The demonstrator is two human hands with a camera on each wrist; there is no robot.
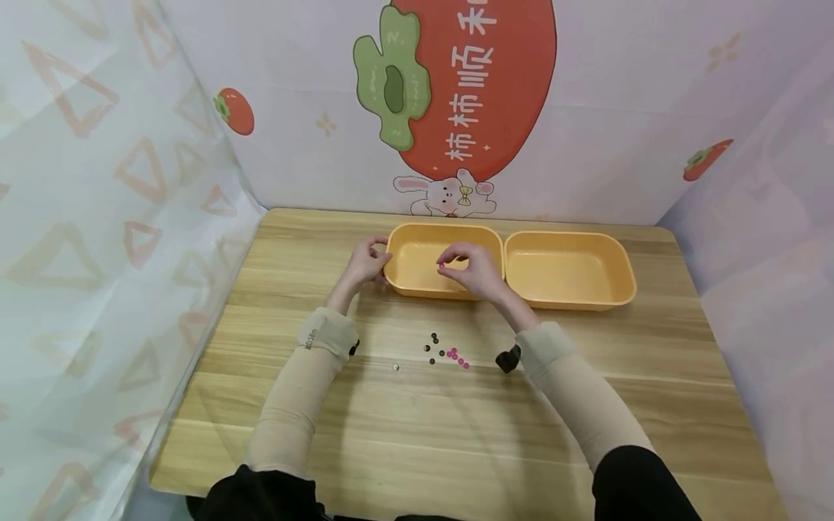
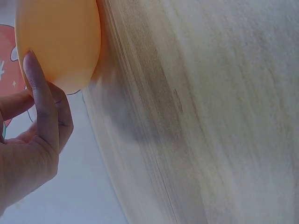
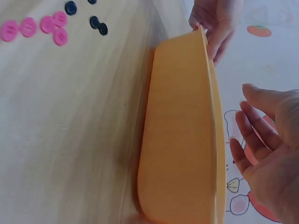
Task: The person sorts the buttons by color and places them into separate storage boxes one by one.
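My left hand [image 1: 369,262] pinches the left end of a yellow plastic box [image 1: 426,293]; the left wrist view shows fingers against the outer wall of that box [image 2: 60,42] and the thumb near its rim. Above the box, my right hand [image 1: 477,273] holds a small pink button [image 1: 441,265] between thumb and fingertips. In the right wrist view the right hand [image 3: 271,140] hangs beyond the rim, and the button cannot be made out there. On the table in front lie several pink buttons [image 1: 454,354], several black buttons [image 1: 432,361] and one pale button [image 1: 395,367].
A second yellow box [image 1: 570,300] stands close against the right end of the first. Both sit toward the back of the wooden table [image 1: 404,441]. Behind the table hangs a printed cloth [image 1: 293,166], and more cloth [image 1: 117,289] closes off the left side.
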